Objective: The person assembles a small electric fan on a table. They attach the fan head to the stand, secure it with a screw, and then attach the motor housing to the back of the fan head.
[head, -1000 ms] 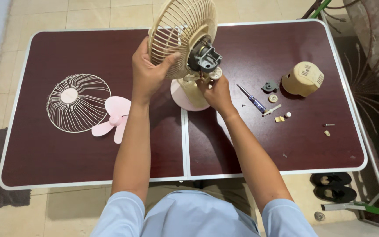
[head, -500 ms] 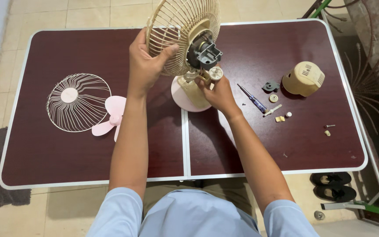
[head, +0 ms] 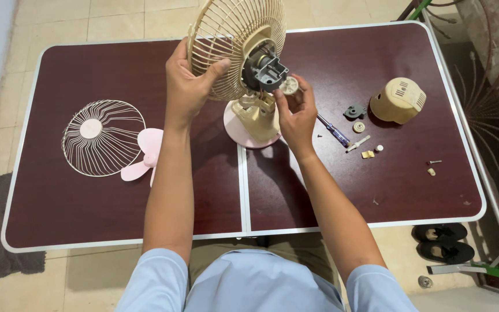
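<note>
Now the right hand [head: 297,115] has lifted from the fan's neck, where it sat a second ago, and its fingertips pinch a small cream gear wheel [head: 289,86] just beside the grey motor [head: 264,69]. The left hand [head: 187,86] stays closed on the rim of the cream rear grille [head: 226,34], thumb hooked through the wires, and has tilted the fan head slightly further toward the person. Below both hands the cream fan stand rests on its pink round base [head: 244,130], which stands on the tabletop [head: 145,202].

Just right of the right hand lies a screwdriver [head: 333,130] with a blue handle; beyond it sit a dark grey part [head: 355,110], small cream bits and screws, and, farthest out, the cream motor cover [head: 398,101]. Well to the left of the left hand lie the loose front grille [head: 103,137] and, touching it, the pink fan blade [head: 145,155].

The tabletop is dark maroon with a white edge and a seam down its middle. It stands on a beige tiled floor [head: 116,17]; black sandals [head: 443,241] lie under its right corner
</note>
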